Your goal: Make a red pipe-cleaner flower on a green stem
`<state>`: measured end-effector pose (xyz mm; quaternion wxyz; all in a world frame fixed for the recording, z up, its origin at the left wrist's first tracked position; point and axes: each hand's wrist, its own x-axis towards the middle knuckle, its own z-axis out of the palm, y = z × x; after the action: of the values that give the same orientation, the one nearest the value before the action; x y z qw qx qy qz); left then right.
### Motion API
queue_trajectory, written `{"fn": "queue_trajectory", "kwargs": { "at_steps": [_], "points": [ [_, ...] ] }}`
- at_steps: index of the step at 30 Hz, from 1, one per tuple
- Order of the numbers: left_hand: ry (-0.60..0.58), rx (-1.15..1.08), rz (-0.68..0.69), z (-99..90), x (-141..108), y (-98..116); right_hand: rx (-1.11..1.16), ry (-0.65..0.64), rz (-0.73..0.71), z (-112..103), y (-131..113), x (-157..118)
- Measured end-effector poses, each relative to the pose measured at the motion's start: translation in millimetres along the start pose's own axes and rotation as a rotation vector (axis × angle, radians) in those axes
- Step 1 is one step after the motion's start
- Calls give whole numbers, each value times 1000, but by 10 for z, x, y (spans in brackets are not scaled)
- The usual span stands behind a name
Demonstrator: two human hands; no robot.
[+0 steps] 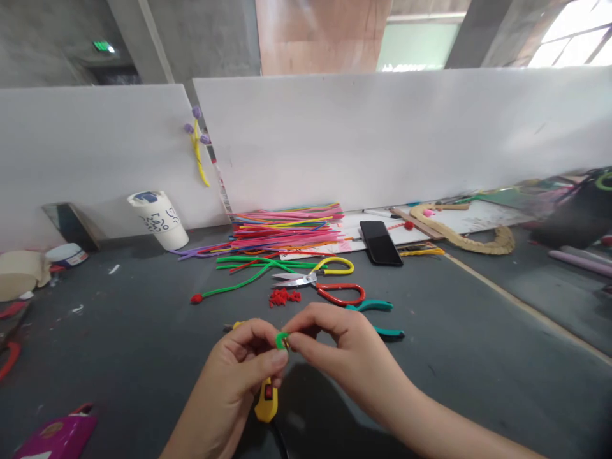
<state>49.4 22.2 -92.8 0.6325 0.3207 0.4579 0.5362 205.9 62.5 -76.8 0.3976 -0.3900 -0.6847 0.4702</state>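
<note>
My left hand (239, 370) pinches a small curled green pipe cleaner piece (280, 340) between thumb and forefinger. From the other side, the thumb and forefinger of my right hand (342, 338) close at the same piece, where a tiny gold-coloured bit shows at the tips. Under my left hand lies a yellow glue gun (266, 403) with a red switch and black cord, partly hidden. Teal-handled pliers (375, 306) lie partly behind my right hand. Beyond my fingers are a heap of short red pieces (284, 297) and scissors (310, 278) with one yellow and one red handle loop.
Coloured pipe cleaners (287, 229) are piled against the white partition (382, 140), with green stems (248, 280) in front. A black phone (381, 243) lies right of them. At left stand a white paper cup (160, 220) and a tape roll (21, 274); a magenta object (57, 437) lies nearer.
</note>
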Motion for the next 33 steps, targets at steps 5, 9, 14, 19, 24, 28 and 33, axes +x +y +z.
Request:
{"fn": "queue_trajectory", "kwargs": {
  "at_steps": [5, 9, 14, 19, 24, 28, 33],
  "points": [
    [49, -3, -8, 41, -2, 28, 10, 22, 36, -3, 3, 21],
    [62, 4, -2, 73, -3, 35, -37, 32, -5, 12, -5, -1],
    [97, -85, 9, 80, -12, -35, -83, 34, -104, 40, 15, -16],
    [162, -205, 13, 102, -16, -109, -34, 33, -70, 67, 19, -20],
    [171, -226, 150, 96, 58, -185, 247, -80, 182, 75, 32, 5],
    [170, -207, 179, 102, 68, -180, 372, -120, 271, 69, 73, 27],
    [120, 130, 161, 65, 15, -1, 174, -173, 197, -17, 47, 55]
  ]
}}
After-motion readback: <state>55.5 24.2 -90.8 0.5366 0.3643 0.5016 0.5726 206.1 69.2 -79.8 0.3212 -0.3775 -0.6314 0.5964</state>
